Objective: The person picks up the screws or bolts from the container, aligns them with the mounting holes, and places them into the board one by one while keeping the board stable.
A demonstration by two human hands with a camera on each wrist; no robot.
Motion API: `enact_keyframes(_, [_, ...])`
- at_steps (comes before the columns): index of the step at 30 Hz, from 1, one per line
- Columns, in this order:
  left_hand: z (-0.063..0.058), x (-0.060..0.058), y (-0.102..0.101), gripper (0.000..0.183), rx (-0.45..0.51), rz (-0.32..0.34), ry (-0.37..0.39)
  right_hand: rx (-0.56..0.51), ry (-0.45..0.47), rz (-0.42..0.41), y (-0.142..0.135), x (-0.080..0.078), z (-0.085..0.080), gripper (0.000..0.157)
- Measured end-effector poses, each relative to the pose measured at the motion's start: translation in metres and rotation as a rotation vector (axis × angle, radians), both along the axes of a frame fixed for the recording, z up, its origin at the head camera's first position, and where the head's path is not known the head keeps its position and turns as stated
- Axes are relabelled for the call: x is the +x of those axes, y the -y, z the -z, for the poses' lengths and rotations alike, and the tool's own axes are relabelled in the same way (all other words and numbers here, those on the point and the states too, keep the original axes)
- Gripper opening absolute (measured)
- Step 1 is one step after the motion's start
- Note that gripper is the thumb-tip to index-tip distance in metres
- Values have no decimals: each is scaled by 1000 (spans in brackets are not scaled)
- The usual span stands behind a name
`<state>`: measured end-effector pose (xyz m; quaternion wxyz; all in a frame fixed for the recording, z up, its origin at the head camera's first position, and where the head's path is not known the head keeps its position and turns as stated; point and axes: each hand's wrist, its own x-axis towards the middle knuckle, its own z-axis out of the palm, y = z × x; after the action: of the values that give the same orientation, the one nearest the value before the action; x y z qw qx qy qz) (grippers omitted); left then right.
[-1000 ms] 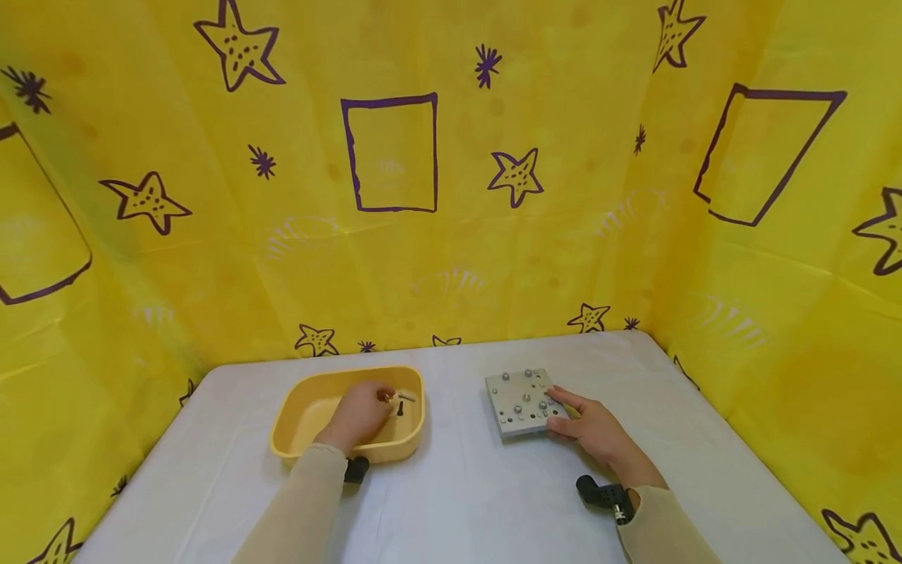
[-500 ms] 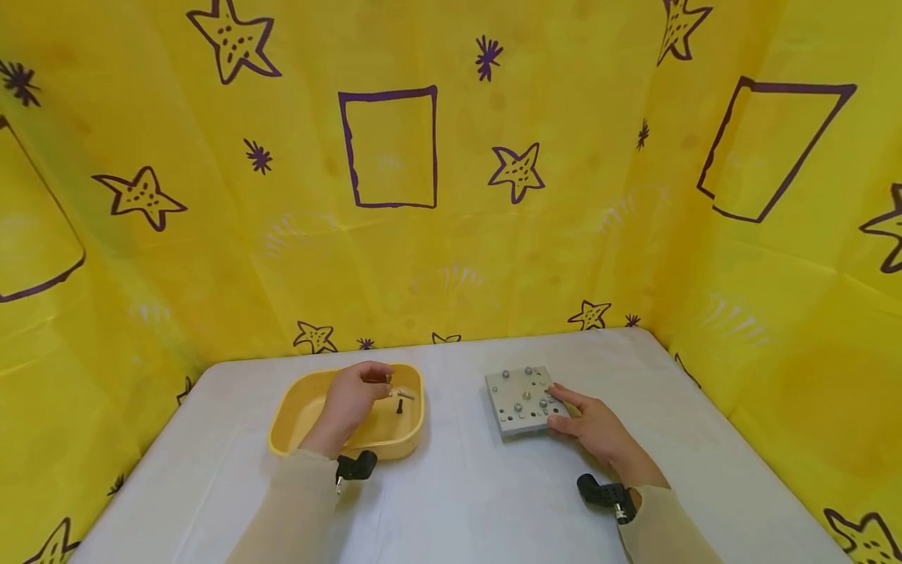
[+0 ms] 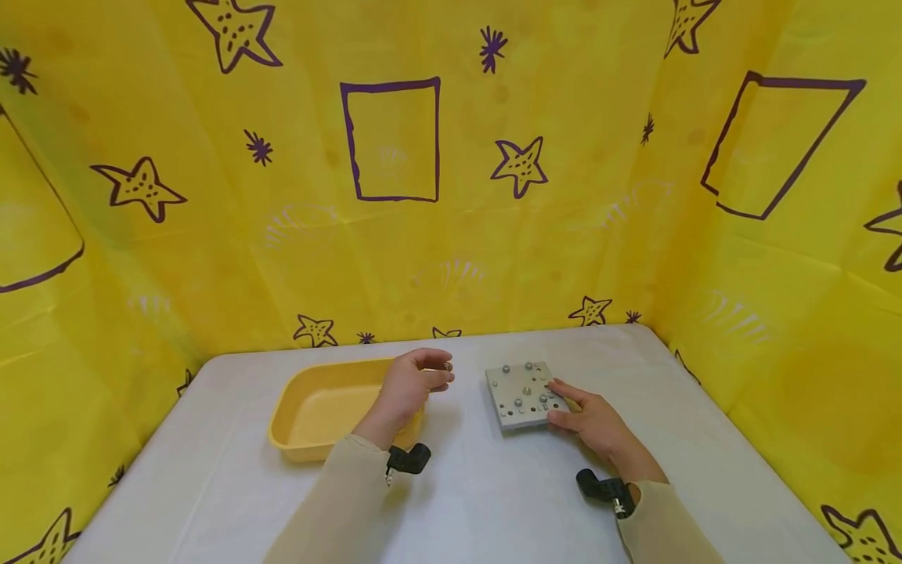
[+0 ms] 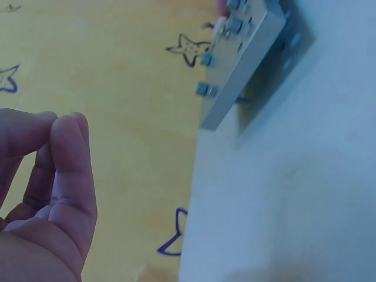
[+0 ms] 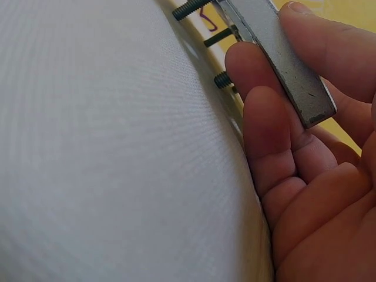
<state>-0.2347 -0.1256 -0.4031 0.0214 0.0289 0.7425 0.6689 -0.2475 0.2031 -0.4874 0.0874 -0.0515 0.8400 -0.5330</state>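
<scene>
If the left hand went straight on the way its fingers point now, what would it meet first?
Probably the left edge of the metal plate, which the right hand holds. Depth is unclear, so the left hand might pass above it.

Head view bright, even; wrist views dimmer, softer; plate [image 4: 249,67] casts blurred shadow on table [image 4: 329,182].

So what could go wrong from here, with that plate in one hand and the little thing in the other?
The small piece might drop: the left hand seems to hold it by the fingertips alone, above the white table.
The metal plate could tip or slip, since the right hand grips it at one side only.
Screws poke out underneath, so they might scratch the table.
</scene>
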Motion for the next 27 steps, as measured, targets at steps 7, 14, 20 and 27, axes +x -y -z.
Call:
enact_keyframes(7, [10,-9,-32,16,-9,58,8,-25,-5,-6,-1,-2,0,73])
enact_keyframes(14, [26,-19,-60,16,-60,45,60,-52,-4,-11,-2,-3,2,73])
enact_keyframes(20, [35,-20,-76,16,-207,47,17,-44,-12,-8,-2,-4,3,73])
enact_keyframes(27, [41,-20,-80,12,-349,55,-17,-13,-11,-14,-3,-4,2,72])
